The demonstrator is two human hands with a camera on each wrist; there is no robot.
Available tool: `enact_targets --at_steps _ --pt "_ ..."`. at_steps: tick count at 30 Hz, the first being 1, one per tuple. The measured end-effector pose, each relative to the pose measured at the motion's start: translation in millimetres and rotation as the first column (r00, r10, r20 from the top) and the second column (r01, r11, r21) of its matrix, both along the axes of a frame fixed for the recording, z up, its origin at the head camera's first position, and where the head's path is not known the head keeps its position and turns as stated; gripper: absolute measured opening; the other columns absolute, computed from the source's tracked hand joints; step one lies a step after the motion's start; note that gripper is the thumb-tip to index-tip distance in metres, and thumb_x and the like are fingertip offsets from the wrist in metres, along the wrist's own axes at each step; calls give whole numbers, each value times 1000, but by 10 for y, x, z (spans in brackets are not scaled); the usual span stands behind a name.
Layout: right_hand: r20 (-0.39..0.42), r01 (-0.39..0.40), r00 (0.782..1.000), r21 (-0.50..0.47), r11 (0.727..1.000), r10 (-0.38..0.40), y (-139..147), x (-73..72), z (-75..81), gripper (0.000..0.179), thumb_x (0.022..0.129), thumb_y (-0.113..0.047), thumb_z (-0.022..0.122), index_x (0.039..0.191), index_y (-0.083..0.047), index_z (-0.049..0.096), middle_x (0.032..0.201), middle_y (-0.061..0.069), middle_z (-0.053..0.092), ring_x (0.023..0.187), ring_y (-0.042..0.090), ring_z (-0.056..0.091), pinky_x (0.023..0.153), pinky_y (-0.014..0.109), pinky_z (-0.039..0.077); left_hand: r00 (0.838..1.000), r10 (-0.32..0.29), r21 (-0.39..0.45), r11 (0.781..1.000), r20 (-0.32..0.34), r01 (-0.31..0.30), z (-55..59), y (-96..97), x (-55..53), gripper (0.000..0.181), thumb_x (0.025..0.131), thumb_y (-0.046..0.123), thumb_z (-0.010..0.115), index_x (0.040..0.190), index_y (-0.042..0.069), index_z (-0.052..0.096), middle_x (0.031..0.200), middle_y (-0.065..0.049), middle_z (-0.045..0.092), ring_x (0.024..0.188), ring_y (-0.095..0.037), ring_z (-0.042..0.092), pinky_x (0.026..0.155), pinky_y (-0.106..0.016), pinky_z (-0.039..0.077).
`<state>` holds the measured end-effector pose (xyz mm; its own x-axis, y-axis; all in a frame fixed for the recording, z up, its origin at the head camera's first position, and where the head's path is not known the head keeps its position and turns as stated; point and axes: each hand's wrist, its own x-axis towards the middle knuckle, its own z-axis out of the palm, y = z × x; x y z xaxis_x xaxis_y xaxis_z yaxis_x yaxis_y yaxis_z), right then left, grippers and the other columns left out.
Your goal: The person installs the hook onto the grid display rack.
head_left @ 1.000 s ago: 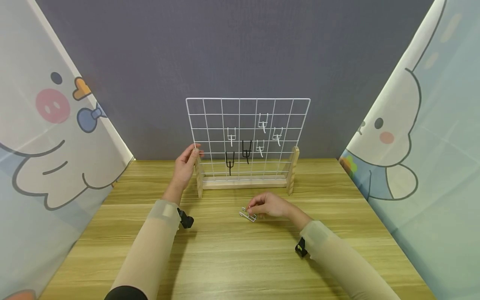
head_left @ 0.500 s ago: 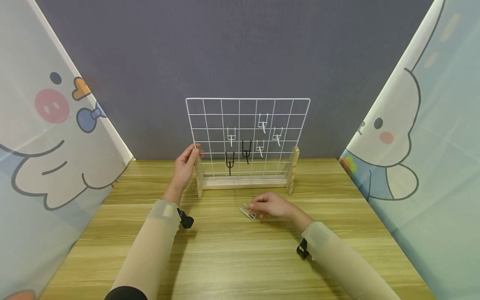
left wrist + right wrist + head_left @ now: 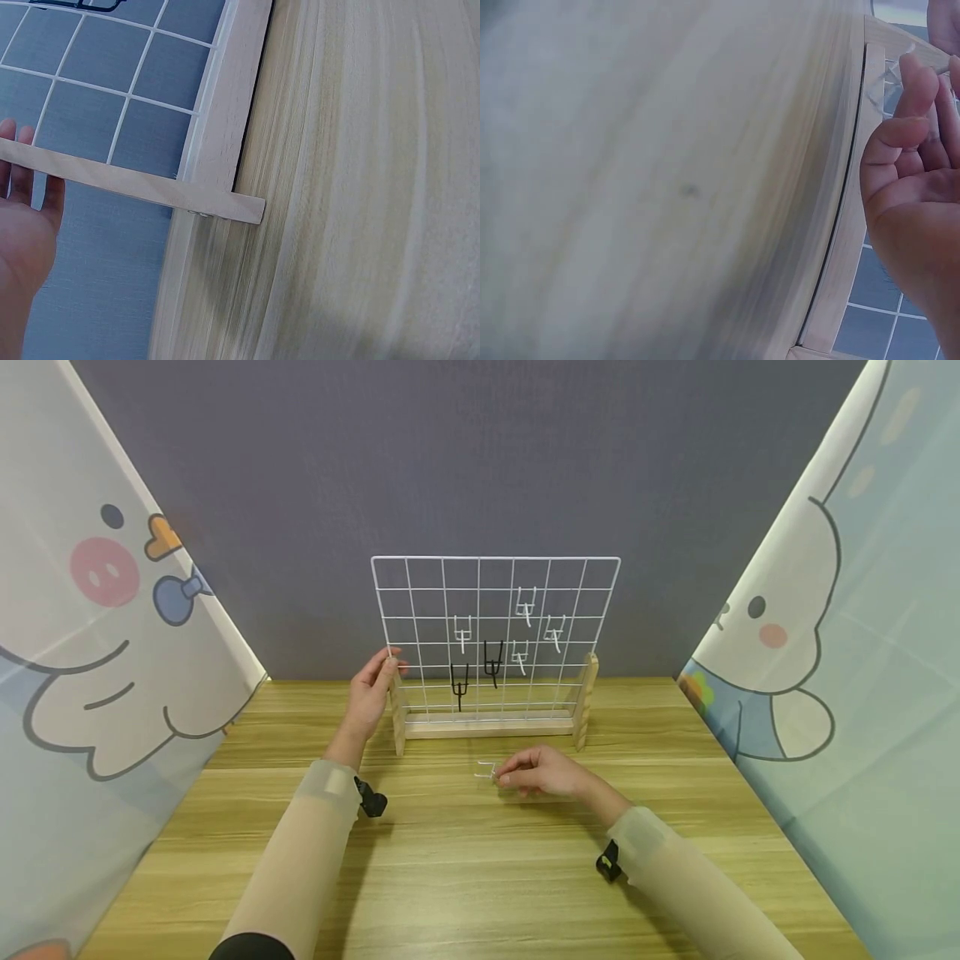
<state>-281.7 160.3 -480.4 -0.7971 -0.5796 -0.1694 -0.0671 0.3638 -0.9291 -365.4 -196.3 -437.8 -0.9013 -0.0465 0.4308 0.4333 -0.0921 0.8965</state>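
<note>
My left hand (image 3: 369,689) grips the left wooden post (image 3: 398,722) of a stand that holds up a white wire grid panel (image 3: 497,557). In the left wrist view, fingers show behind that pale post (image 3: 127,180). My right hand (image 3: 546,770) pinches a white wire hook (image 3: 491,770) just above the table in front of the stand. Its prongs point left. The right wrist view shows the curled fingers (image 3: 919,97), with part of the hook (image 3: 887,84) blurred beyond them. On the grid hang several white hooks (image 3: 526,608) and two black hooks (image 3: 460,690).
A wood-grain table (image 3: 450,877) lies under both arms. Behind the stand rises a dark grey partition (image 3: 480,460). Cartoon-printed cloths (image 3: 150,693) flank the table on both sides. The stand's wooden base bar (image 3: 487,727) joins the two posts.
My right hand has lifted the white hook from the table and turned it, so its prongs now point left. The left hand has stayed on the post.
</note>
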Motion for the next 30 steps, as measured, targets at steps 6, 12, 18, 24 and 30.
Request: enact_targets --at_steps 6,12,18,24,30 --pt "92 98 991 -41 994 -94 -20 61 13 27 104 -18 76 125 -1 78 107 9 82 74 10 68 65 22 53 1000 0 -13 1000 7 0 -1 -2 4 34 118 19 53 144 0 63 106 20 77 105 -2 72 107 -23 51" --pt "168 211 966 -65 975 -198 -33 108 -6 26 104 -13 74 126 1 77 116 17 81 74 9 68 66 22 54 1000 -5 -4 1000 11 5 -2 -5 -1 32 118 20 53 144 6 66 109 17 76 107 -4 72 106 -26 51" --pt "134 207 970 -30 978 -202 -23 108 -13 25 102 -13 78 124 -1 77 113 15 81 73 10 67 67 21 58 1000 -9 9 1000 28 9 -6 -15 6 26 118 21 54 138 20 70 111 17 76 108 -4 71 108 -32 50" --pt "54 150 987 19 989 -151 -14 91 -27 22 102 -12 78 120 0 77 102 11 78 71 11 68 65 22 57 1000 4 -12 1000 13 -4 -6 -9 1 33 118 21 54 144 3 64 108 19 77 106 -3 72 104 -24 51" --pt "-111 96 990 106 990 -84 5 64 -58 15 101 -11 78 110 0 79 95 5 77 76 9 67 68 24 57 1000 1 -24 1000 17 -1 6 -7 7 38 118 22 53 147 -2 61 108 20 76 107 -2 71 101 -22 51"
